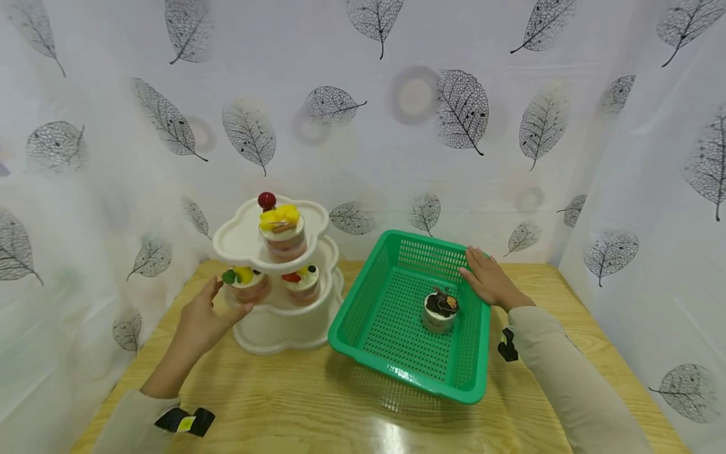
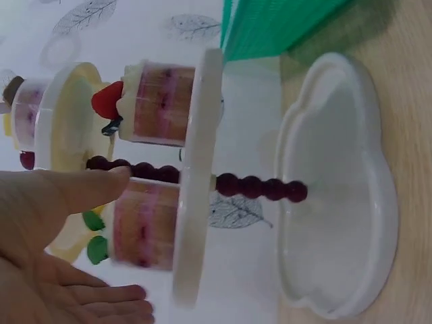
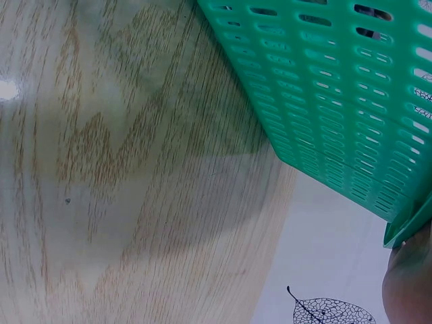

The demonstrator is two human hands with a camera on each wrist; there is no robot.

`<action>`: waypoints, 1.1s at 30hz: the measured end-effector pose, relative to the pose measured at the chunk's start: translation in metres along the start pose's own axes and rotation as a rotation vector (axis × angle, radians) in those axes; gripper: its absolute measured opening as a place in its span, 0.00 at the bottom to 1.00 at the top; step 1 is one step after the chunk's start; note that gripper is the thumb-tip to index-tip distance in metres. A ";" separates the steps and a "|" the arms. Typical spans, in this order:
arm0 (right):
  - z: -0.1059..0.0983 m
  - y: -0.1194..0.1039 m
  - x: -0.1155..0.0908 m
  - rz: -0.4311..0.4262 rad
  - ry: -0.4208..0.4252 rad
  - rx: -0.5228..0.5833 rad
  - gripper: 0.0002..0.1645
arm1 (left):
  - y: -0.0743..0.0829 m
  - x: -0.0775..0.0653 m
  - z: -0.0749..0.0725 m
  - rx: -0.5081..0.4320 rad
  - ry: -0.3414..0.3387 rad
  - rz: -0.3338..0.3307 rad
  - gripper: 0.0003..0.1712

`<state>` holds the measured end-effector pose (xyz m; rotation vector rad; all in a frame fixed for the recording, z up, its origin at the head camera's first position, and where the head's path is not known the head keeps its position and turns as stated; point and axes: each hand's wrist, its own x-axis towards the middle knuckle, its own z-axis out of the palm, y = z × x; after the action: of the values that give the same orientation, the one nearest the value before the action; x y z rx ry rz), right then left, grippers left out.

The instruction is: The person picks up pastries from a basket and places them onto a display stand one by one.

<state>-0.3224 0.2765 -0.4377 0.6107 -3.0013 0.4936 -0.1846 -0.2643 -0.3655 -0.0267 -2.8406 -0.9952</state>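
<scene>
A white three-tier stand (image 1: 286, 331) with scalloped tiers carries small clear dessert cups. On its middle tier, my left hand (image 1: 201, 321) spreads thumb and fingers around a layered dessert cup (image 2: 145, 226) topped with green leaves and yellow fruit; whether skin touches the cup I cannot tell. Beside that cup stands another dessert cup (image 2: 165, 104) with a red strawberry piece. A yellow-topped cup (image 1: 283, 236) sits on the top tier. My right hand (image 1: 490, 280) rests on the right rim of a green basket (image 1: 405, 375), fingers extended. Inside the basket is a dark-topped dessert cup (image 1: 439, 312).
Everything stands on a light wood table (image 1: 295, 403). A white curtain (image 1: 374, 164) with leaf prints surrounds its back and sides. The stand's dark red beaded post (image 2: 260, 187) rises from the bottom tier. The basket lies just right of the stand.
</scene>
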 end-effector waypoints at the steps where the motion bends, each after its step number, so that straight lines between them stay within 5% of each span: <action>1: 0.000 0.000 0.000 0.001 -0.001 0.001 0.40 | 0.000 -0.002 -0.002 0.021 -0.027 0.004 0.55; 7: 0.001 -0.002 0.000 0.000 0.000 0.009 0.41 | 0.000 -0.015 -0.012 0.023 -0.265 0.036 0.45; 16: 0.001 0.000 0.001 0.003 -0.001 0.008 0.41 | 0.020 -0.017 0.008 -0.370 -0.723 0.199 0.40; 24: 0.000 0.001 0.001 0.003 0.003 0.003 0.41 | 0.073 0.005 0.055 -0.481 -0.779 0.385 0.41; 33: 0.000 0.002 0.002 -0.001 -0.004 -0.011 0.40 | 0.143 0.041 0.105 -0.551 -0.766 0.348 0.42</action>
<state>-0.3254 0.2777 -0.4377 0.6129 -3.0056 0.4757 -0.2293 -0.0884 -0.3527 -1.1286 -2.8302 -1.9480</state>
